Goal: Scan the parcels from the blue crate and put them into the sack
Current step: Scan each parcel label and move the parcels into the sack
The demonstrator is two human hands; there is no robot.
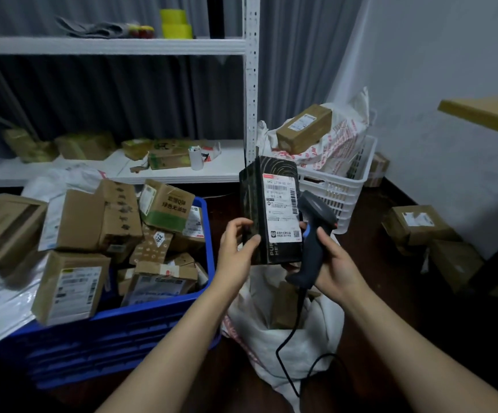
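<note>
My left hand grips the lower left edge of a tall black parcel held upright, its white shipping label facing me. My right hand holds a dark corded barcode scanner by its handle, the head close against the label's right side. Below them lies the open white sack with a brown box inside it. The blue crate at the left is heaped with brown cardboard parcels.
A white shelving rack stands behind the crate, with boxes on its lower shelf. A white basket at the back right holds a printed sack and a brown box. Loose boxes lie on the floor under a wooden table at the right.
</note>
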